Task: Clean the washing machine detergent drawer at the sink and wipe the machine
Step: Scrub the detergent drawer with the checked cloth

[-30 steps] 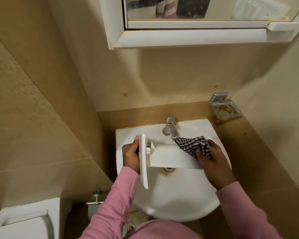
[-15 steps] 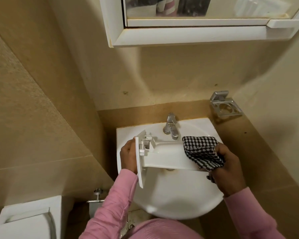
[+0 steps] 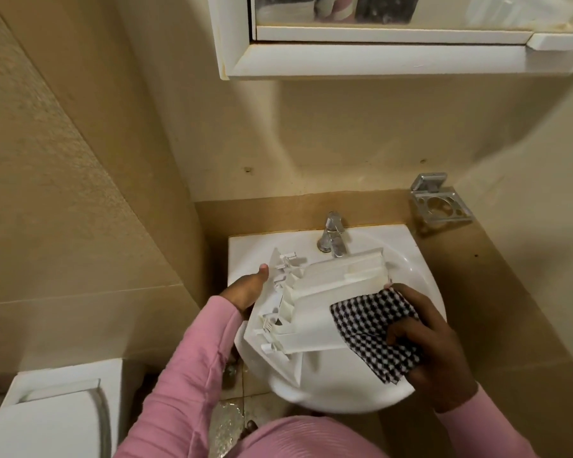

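Observation:
The white detergent drawer [image 3: 321, 292] hangs tilted above the white sink [image 3: 341, 378], its front panel at the left and its open compartments facing me. My left hand [image 3: 245, 290] grips that front panel from the left side. My right hand [image 3: 434, 352] holds a black-and-white checked cloth [image 3: 371, 328] pressed against the drawer's right end and near side. The chrome tap [image 3: 333, 234] stands just behind the drawer. No water is seen running. The washing machine is out of view.
A white mirror cabinet [image 3: 377, 61] juts out overhead. A chrome holder [image 3: 439, 203] is fixed to the wall at the right. A white toilet cistern [image 3: 50, 411] sits at the lower left. Walls close in on both sides of the sink.
The drawer has turned so its compartments face up toward me and its front panel tips left. My right hand with the cloth slid from the tap side down to the drawer's right end.

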